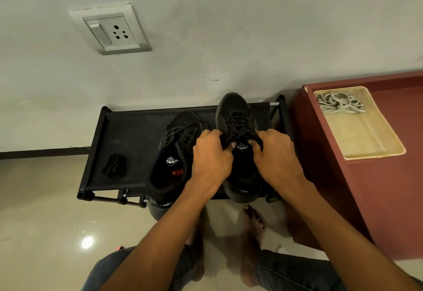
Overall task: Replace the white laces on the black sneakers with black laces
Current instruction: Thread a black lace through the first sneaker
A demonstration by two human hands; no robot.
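- On the black shoe rack (128, 135), toward its right end, two black sneakers sit side by side; the right sneaker (238, 116) has black laces (238, 124) crossed up its eyelets, and the left sneaker (174, 153) has a black lace (183, 128) only loosely threaded near its front.
- Both hands are curled at the throat of the right sneaker: the left hand (211, 155) grips its left side and the right hand (274, 153) its right side. Each seems to pinch a lace end or the tongue edge; which one I cannot tell, since the fingers hide it.
- A spare bundle of black lace (114, 166) lies near the rack's left edge. White laces (336, 104) rest in the far corner of a cream tray (370, 139) on the red cabinet (389, 199) just right of the rack.
- Each sneaker's long axis runs front to back across the rack, toes toward the wall, heels over the near edge; the left one leans slightly left.
- Risks, as I judge: uneven pulling could leave one lace end short; a hard tug could drag the overhanging heel off the near edge.
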